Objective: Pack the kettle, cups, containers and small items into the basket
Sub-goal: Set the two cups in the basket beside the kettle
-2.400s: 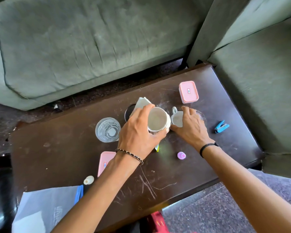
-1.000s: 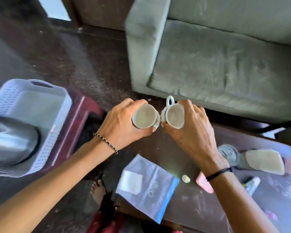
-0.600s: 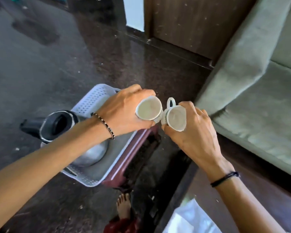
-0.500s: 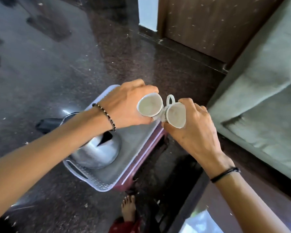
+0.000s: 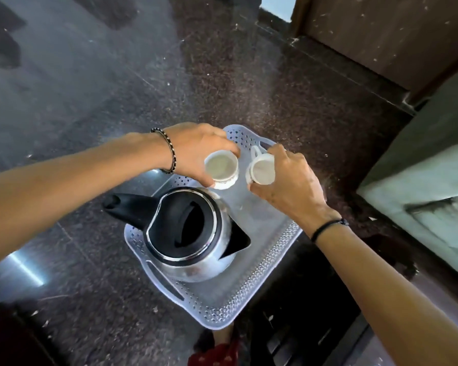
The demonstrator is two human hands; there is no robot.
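Note:
A pale perforated basket [image 5: 259, 283] sits low, over the dark floor. A steel kettle [image 5: 188, 233] with a black lid and handle fills its near left part. My left hand [image 5: 196, 151] grips a white cup [image 5: 220, 169], mouth up, over the far end of the basket. My right hand [image 5: 288, 186] grips a second white cup [image 5: 261, 171] with its handle pointing away, right beside the first. Both cups are low inside the basket; I cannot tell whether they touch its bottom.
Dark speckled stone floor [image 5: 117, 88] surrounds the basket. A grey-green sofa [image 5: 421, 180] stands at the right, with a brown wooden door [image 5: 381, 35] beyond it. The dark table edge [image 5: 381, 339] runs along the lower right. A foot and red cloth [image 5: 217, 350] show below the basket.
Both hands lifted the two cups off the table, swung left and came down over the basket. The view turned with them, from the table to the floor and basket.

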